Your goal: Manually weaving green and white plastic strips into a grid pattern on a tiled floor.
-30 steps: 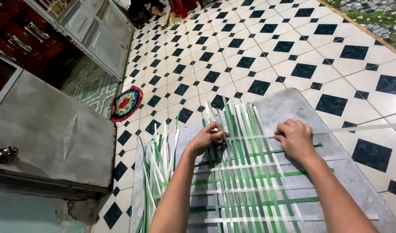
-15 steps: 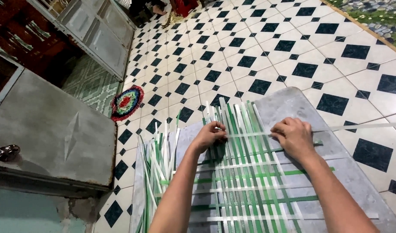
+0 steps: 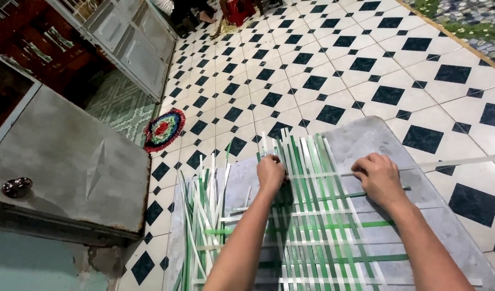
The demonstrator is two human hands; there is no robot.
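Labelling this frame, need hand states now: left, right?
Left hand: closed, fingers pinching the upright strips of the woven mat.
Right hand: curled on the white strip; a full grip cannot be told.

No packages, labels, signs or screens observed anywhere in view, neither on the floor nor on the cabinets at the left.

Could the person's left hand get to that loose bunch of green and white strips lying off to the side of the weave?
Probably yes. The left hand rests on the woven strips, and the loose strips lie just to its left on the same grey board. Nothing stands between them, so a short sideways move looks enough.
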